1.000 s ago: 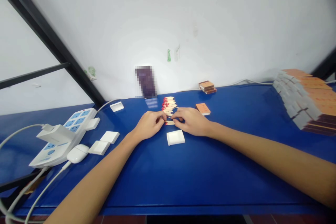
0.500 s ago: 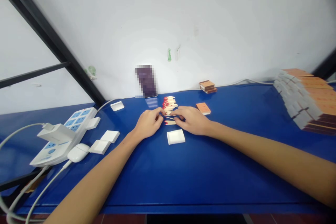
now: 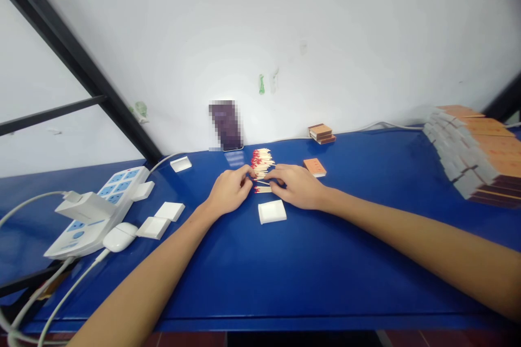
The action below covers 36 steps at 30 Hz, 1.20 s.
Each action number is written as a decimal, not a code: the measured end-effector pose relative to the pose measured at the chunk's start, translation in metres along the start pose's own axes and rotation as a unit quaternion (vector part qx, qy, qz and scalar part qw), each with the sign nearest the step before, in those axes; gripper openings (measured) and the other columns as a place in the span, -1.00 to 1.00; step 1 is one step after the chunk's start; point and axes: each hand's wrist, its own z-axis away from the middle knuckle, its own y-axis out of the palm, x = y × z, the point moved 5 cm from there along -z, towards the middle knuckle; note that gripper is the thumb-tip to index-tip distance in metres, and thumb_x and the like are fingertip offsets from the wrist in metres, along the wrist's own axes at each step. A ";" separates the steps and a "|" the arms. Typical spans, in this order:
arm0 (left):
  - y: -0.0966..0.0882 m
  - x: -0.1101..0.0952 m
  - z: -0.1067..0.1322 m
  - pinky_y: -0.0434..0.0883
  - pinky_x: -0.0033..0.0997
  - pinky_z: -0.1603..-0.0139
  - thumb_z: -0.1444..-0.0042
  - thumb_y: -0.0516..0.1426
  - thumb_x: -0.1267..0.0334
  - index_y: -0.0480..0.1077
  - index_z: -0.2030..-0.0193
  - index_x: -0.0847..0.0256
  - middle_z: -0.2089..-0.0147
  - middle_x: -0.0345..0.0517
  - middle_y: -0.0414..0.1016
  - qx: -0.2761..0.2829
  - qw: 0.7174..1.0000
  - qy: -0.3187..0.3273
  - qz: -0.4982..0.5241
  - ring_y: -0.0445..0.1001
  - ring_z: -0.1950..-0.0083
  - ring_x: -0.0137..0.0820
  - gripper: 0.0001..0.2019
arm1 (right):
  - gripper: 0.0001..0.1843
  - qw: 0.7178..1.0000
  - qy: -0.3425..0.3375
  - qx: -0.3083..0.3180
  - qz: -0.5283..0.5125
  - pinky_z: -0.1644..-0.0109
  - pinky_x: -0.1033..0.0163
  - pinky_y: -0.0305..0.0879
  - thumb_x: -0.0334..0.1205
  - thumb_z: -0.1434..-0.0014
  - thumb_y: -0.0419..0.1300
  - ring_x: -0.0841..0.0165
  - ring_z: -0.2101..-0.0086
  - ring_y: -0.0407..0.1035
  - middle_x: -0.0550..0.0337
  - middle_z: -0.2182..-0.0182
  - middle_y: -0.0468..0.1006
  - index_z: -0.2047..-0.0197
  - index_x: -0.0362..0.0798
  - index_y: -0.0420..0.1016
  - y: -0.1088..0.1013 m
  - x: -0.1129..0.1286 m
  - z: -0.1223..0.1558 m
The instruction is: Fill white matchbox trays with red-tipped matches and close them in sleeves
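Observation:
A pile of red-headed matches (image 3: 264, 158) lies on the blue table in front of me. My left hand (image 3: 231, 190) is at the head side, fingers curled and thumb and forefinger close together on a match. Across from it, my right hand (image 3: 299, 187) has its thumb and forefinger around the plain ends of the same few matches (image 3: 262, 181). A small separate row of matches (image 3: 262, 190) lies just below, close to my right thumb. Nearer me is a white matchbox tray (image 3: 272, 211). The fingertips partly hide what they grip.
An orange matchbox (image 3: 314, 167) lies right of my right hand, with stacked matchboxes (image 3: 321, 133) behind. A large matchbox stack (image 3: 484, 157) stands far right. At left are a power strip (image 3: 101, 209), a white earphone case (image 3: 120, 237) and white trays (image 3: 170, 210). A phone (image 3: 228, 126) leans on the wall.
My fingers shift very slightly at the matches, and a loose match between the hands lies at a slightly different place. The view moves a little; the rest stays put.

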 end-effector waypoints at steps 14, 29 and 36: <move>0.001 -0.001 0.000 0.17 -0.45 0.41 -0.16 -0.01 0.39 0.44 0.19 0.16 0.47 -0.27 0.47 0.007 1.000 0.006 -0.006 0.37 0.48 -0.42 -0.78 | -0.74 1.000 -0.021 0.011 0.014 0.21 0.29 0.14 -0.28 -0.26 0.08 0.36 0.29 0.34 0.15 0.31 0.49 0.11 -0.01 0.59 0.000 0.001 0.001; 0.002 -0.002 0.001 0.22 -0.47 0.37 -0.17 -0.03 0.38 0.45 0.20 0.17 0.41 -0.24 0.51 0.019 1.000 0.024 -0.001 0.41 0.44 -0.42 -0.77 | -0.70 0.999 -0.035 0.024 0.015 0.24 0.29 0.09 -0.26 -0.29 0.05 0.38 0.33 0.29 0.17 0.36 0.43 0.05 0.00 0.59 0.000 0.002 0.001; 0.002 -0.005 0.001 0.23 -0.47 0.37 -0.18 -0.03 0.39 0.45 0.23 0.16 0.40 -0.24 0.52 0.026 0.999 0.035 0.003 0.41 0.44 -0.43 -0.78 | -0.66 1.000 -0.027 0.009 -0.006 0.24 0.30 0.11 -0.30 -0.26 0.06 0.38 0.32 0.31 0.16 0.30 0.49 -0.05 0.01 0.52 -0.001 0.003 0.002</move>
